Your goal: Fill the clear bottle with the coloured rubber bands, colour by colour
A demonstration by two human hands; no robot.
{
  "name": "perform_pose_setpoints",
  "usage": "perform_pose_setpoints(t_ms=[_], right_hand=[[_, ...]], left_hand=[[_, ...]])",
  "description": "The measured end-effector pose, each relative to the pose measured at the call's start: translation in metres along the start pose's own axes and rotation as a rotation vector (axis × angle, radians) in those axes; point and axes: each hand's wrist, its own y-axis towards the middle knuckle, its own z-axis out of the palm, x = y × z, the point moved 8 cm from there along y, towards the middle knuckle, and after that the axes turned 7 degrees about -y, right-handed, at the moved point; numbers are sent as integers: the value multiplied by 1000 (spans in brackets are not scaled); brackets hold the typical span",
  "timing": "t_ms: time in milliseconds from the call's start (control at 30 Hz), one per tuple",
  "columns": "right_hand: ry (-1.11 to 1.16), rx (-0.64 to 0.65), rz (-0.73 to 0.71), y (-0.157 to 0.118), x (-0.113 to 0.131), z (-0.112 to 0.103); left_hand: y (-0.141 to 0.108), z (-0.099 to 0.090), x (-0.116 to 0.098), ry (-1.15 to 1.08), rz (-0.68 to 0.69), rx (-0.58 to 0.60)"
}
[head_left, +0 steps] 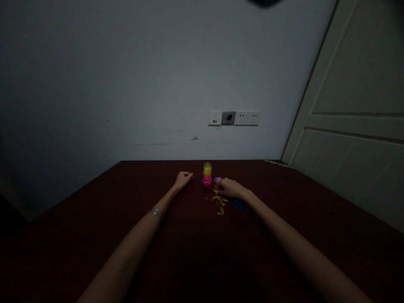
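A small clear jar (207,175) stands upright on the dark red table (189,252), with pink things low inside and yellow ones above. My left hand (183,179) rests left of the jar, its fingers closed together; whatever they may hold is too small to tell. To the right, my right hand (229,187) reaches down with fingers pinched at a pile of thin yellow bands (220,201). Whether a band is between its fingertips cannot be made out. Just behind the fingers lies a light purple item (217,179). Blue bands (238,204) lie partly under my right wrist.
A pale wall (164,84) rises behind the table's far edge, with a row of sockets (241,118) on it. At the right stands a white panelled door (353,126). A flat strip (278,163) lies at the table's far right corner.
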Motion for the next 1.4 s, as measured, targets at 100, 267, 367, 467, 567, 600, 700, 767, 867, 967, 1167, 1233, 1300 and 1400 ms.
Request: perform_pose_setpoints(t_ms=[100,267,367,467,567,600,700,767,867,967,1167,1233,1300,1400], right_hand=[[126,-36,-21,0,-4,-1],[363,-103,-76,2,-11,-12],[467,-153,-52,3,-21,-27],[522,-202,-29,5,-30,-46],[549,-244,5,12,-39,-65],[557,-249,10,15,-41,-72],[565,-248,5,28,-42,-89],[542,-244,-13,37,-39,-100],[471,-229,-43,49,-31,-110],[391,-209,-53,58,-21,-113],[273,-169,-72,68,-4,-112],[222,-151,-76,70,0,-111],[165,-135,-90,74,3,-110],[103,-117,-112,79,7,-109]], left_hand=[[0,1,-1,18,10,6],[-1,2,-3,31,20,12],[-2,2,-2,29,20,14],[0,2,-1,26,20,15],[1,3,0,36,29,16],[1,3,0,42,33,16],[0,2,-2,56,36,13],[0,2,-2,62,28,12],[-1,2,-3,65,27,16],[-1,2,-3,66,35,17],[0,2,-2,66,42,18],[0,2,-1,65,34,14],[0,2,0,60,28,15],[0,2,-1,58,35,19]])
